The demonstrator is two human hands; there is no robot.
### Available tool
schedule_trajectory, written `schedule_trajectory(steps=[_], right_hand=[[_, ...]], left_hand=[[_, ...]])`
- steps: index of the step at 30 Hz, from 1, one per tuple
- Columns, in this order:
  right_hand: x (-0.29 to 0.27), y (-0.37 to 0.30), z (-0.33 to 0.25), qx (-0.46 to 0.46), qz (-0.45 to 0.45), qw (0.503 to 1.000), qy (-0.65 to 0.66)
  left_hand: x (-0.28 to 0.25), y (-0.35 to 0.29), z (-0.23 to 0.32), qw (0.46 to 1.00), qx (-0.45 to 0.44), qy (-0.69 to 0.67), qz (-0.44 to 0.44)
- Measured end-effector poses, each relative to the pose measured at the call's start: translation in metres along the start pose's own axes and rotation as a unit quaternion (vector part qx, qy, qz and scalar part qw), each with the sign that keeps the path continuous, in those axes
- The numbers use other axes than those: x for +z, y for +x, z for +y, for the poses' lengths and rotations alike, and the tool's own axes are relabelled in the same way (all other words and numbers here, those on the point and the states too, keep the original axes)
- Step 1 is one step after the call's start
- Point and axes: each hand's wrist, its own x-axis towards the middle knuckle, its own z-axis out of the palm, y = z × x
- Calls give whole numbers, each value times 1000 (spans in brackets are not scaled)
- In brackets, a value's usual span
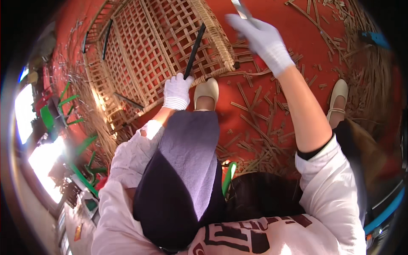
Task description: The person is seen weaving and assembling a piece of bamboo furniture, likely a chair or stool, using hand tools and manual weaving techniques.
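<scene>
A large woven rattan frame [140,55] with an open lattice stands tilted in front of me at the upper left. Dark bars run across it, one of them a black bar [195,51] close to my left hand. In a white glove, my left hand [177,91] grips the frame's near edge, by the lower end of that bar. My right hand [261,36], also gloved in white, is raised to the right of the frame, closed round a tool with a flat metal blade [242,9]. The tool's handle is hidden and the hand is slightly blurred.
Cut rattan strips [259,123] lie scattered over the red floor [231,100]. Long strands [359,55] are heaped at the upper right. Green chairs or stools [80,176] stand at the left. My light shoes [207,91] are on either side of the scraps.
</scene>
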Motion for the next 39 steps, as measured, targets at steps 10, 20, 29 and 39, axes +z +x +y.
schedule_trajectory(steps=[10, 20, 29, 39], right_hand=[[49, 21, -21, 7, -9, 895, -446], [15, -52, 10, 47, 154, 966, -202], [-15, -97, 43, 193, 259, 944, -67], [-91, -129, 13, 178, 114, 873, -440]], left_hand=[[26, 18, -8, 996, -1, -78, 37], [13, 52, -6, 989, 126, 36, 61], [-20, 113, -1, 943, 235, 75, 222], [-17, 121, 0, 936, -40, -330, 118]])
